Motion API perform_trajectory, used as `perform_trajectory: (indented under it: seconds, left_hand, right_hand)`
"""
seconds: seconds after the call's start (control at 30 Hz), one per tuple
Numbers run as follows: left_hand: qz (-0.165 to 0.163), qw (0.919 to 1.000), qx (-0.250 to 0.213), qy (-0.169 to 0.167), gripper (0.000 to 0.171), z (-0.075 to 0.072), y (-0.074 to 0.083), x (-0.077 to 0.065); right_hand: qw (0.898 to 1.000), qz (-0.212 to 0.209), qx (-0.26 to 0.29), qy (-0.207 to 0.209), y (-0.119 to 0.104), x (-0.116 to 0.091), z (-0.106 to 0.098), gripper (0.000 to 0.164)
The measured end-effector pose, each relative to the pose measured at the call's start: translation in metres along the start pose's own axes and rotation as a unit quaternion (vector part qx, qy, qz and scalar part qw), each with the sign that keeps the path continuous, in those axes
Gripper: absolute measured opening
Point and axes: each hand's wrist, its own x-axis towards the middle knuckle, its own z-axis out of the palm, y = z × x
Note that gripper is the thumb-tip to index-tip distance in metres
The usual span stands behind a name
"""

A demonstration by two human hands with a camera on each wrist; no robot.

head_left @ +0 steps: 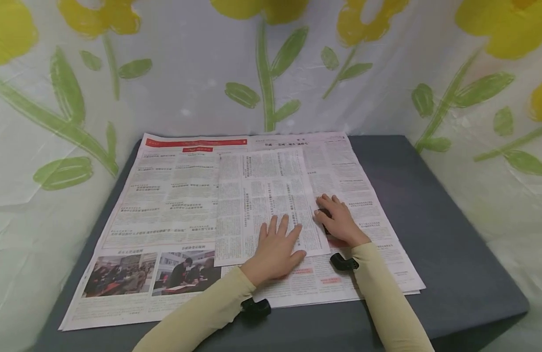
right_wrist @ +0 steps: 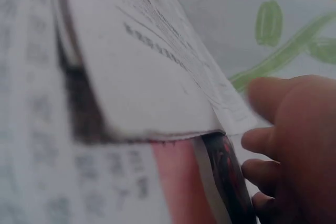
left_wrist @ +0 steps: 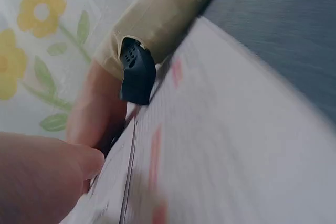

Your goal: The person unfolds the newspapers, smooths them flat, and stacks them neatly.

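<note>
A smaller piece of newspaper (head_left: 262, 195), apparently folded, lies flat on a large spread newspaper (head_left: 165, 195). My left hand (head_left: 275, 249) rests palm down on the lower part of the smaller piece, its fingers spread. Just past that piece's right edge, my right hand (head_left: 339, 220) lies on the large newspaper with its fingers extended. A dark printed patch shows partly under the right hand. In the right wrist view the smaller piece's edge (right_wrist: 152, 82) stands near the right fingers, apart from them. Neither hand grips anything. The left palm's underside is hidden.
A dark grey table (head_left: 434, 220) carries the newspapers, which reach near its front edge. Black wrist pieces (head_left: 255, 308) stick out at both cuffs. A white sheet (head_left: 183, 73) printed with yellow flowers hangs behind and along the sides.
</note>
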Motion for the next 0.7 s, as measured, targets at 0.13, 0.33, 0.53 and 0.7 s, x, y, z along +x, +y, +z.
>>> perform_trajectory:
  seconds: [0.13, 0.33, 0.53, 0.7]
  left_hand:
    - [-0.025, 0.9995, 0.007, -0.018, 0.076, 0.009, 0.018, 0.026]
    - [-0.04, 0.9991, 0.002, -0.017, 0.087, 0.026, 0.022, 0.038]
    - [-0.044, 0.9987, 0.009, -0.022, 0.084, 0.029, 0.02, 0.038]
    - [-0.046, 0.9986, 0.015, -0.019, 0.074, 0.03, 0.02, 0.039]
  right_hand:
    - [1.0, 0.019, 0.025, 0.003, 0.003, 0.002, 0.0, 0.051]
    - [0.999, 0.03, 0.04, 0.005, 0.003, 0.002, 0.0, 0.052]
    - [0.999, 0.032, 0.04, 0.006, 0.0, 0.004, -0.002, 0.053]
    - [0.998, 0.04, 0.044, -0.002, 0.001, 0.003, -0.002, 0.053]
